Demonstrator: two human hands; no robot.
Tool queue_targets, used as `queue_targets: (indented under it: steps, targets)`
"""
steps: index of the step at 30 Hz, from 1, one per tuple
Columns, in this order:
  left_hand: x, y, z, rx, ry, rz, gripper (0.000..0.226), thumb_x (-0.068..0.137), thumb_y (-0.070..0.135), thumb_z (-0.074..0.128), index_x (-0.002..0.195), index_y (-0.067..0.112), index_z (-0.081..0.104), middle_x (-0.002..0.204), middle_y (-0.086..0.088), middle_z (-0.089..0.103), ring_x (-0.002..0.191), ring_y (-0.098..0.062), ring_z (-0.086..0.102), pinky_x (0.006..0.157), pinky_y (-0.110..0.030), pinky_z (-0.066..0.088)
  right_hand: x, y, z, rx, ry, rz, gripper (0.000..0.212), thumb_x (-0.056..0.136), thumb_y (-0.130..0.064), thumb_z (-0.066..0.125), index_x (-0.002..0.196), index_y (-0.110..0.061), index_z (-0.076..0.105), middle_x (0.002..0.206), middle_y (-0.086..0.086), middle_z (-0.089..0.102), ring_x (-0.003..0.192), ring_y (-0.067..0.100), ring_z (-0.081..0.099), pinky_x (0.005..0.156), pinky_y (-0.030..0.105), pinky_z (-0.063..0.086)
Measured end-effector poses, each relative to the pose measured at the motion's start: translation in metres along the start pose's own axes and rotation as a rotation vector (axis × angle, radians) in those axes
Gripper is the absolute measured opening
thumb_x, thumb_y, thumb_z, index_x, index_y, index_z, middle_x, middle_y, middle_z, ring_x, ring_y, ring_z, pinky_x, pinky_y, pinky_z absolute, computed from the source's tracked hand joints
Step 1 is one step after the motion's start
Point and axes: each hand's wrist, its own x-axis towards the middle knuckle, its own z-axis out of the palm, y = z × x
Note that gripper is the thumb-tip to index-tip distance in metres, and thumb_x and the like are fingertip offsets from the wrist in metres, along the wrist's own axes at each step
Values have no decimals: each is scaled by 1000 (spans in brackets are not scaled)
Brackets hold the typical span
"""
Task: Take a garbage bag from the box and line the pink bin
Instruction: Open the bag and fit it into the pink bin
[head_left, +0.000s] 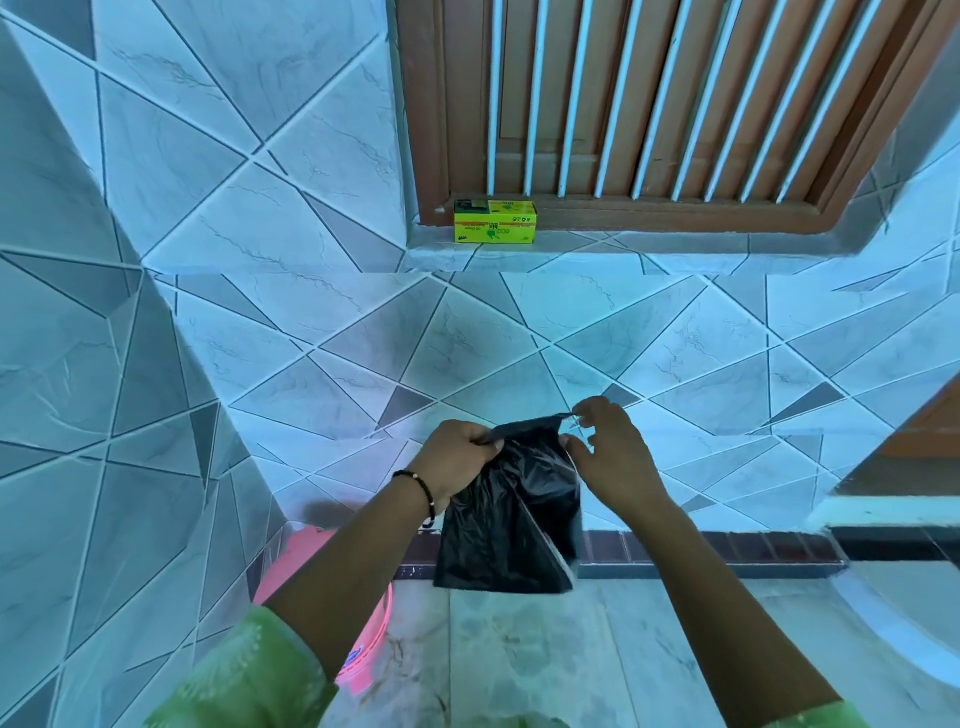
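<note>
A black garbage bag (514, 514) hangs folded in front of me, held at its top edge between both hands. My left hand (457, 457) grips the bag's left top corner. My right hand (608, 447) pinches the right top corner with fingertips. The yellow-green bag box (494, 222) lies on the window ledge above, well apart from my hands. The pink bin (311, 551) stands on the floor at lower left, mostly hidden behind my left forearm.
A tiled wall (260, 322) fills the view ahead, with a projecting tiled corner at left. A brown window frame with white bars (649, 104) sits above the ledge. A marble floor (519, 654) lies below; a white curved fixture (914, 623) is at lower right.
</note>
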Motion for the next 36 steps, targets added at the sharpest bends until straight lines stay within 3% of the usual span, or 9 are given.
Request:
queue_targets:
  steps: [2, 8, 11, 14, 17, 22, 26, 31, 36]
  targets:
    - [1, -3, 3, -61, 35, -7, 10, 85, 10, 63, 88, 2, 68, 62, 5, 54, 56, -3, 48, 49, -5, 37, -6, -7, 2, 85, 77, 6, 13, 86, -25, 59, 93, -16, 55, 96, 3, 59, 85, 21, 58, 72, 29, 40]
    - [-1, -7, 10, -161, 34, 34, 14, 76, 11, 73, 65, 13, 65, 57, 2, 54, 55, -9, 48, 50, -8, 38, -16, -25, 7, 290, -95, 157, 41, 83, -37, 63, 64, 0, 61, 57, 15, 61, 45, 16, 58, 51, 29, 48]
    - [-3, -10, 12, -193, 66, 57, 24, 72, 21, 77, 58, 11, 60, 59, -3, 50, 59, -16, 44, 57, -22, 37, -18, -28, 9, 466, -140, 177, 18, 84, -29, 64, 85, -11, 68, 64, 3, 62, 49, 15, 58, 46, 25, 49]
    - [-5, -12, 13, -158, -3, 88, 23, 83, 24, 66, 73, 2, 67, 71, -8, 59, 68, -16, 49, 70, -30, 40, -17, -31, 9, 618, -152, 176, 22, 86, -20, 63, 108, -21, 62, 78, -6, 62, 55, 15, 55, 47, 25, 51]
    - [-7, -11, 14, -107, -75, 128, 21, 92, 11, 51, 91, 0, 69, 85, -11, 66, 77, -17, 57, 79, -31, 45, -17, -32, 10, 611, -134, 174, 12, 86, -21, 63, 98, -20, 63, 81, -3, 61, 57, 19, 55, 52, 28, 52]
    - [-7, -14, 14, -67, 27, 206, 6, 77, 10, 70, 72, 12, 71, 74, -11, 69, 68, -17, 58, 74, -33, 49, -17, -32, 16, 623, -109, 216, 26, 80, -29, 70, 79, -4, 63, 68, 5, 60, 57, 19, 57, 60, 34, 56]
    - [-10, -15, 17, -41, 85, 224, 19, 60, 17, 82, 58, 13, 64, 64, -10, 64, 59, -18, 53, 65, -34, 48, -15, -31, 22, 657, -59, 210, 30, 79, -16, 69, 72, 8, 52, 66, 16, 55, 57, 24, 56, 63, 43, 55]
    - [-14, -13, 17, -50, 88, 211, 27, 70, 27, 78, 55, 14, 59, 50, 6, 54, 51, -11, 46, 58, -25, 39, -12, -27, 20, 722, -22, 232, 22, 82, -11, 66, 71, 3, 55, 69, 20, 59, 59, 26, 60, 60, 39, 58]
    - [-14, -13, 13, -20, 52, 222, 16, 87, 19, 60, 81, 8, 71, 77, -9, 72, 70, -18, 63, 76, -38, 54, -12, -26, 12, 782, -117, 235, 22, 83, -15, 67, 78, 5, 61, 66, 13, 62, 55, 16, 60, 57, 30, 57]
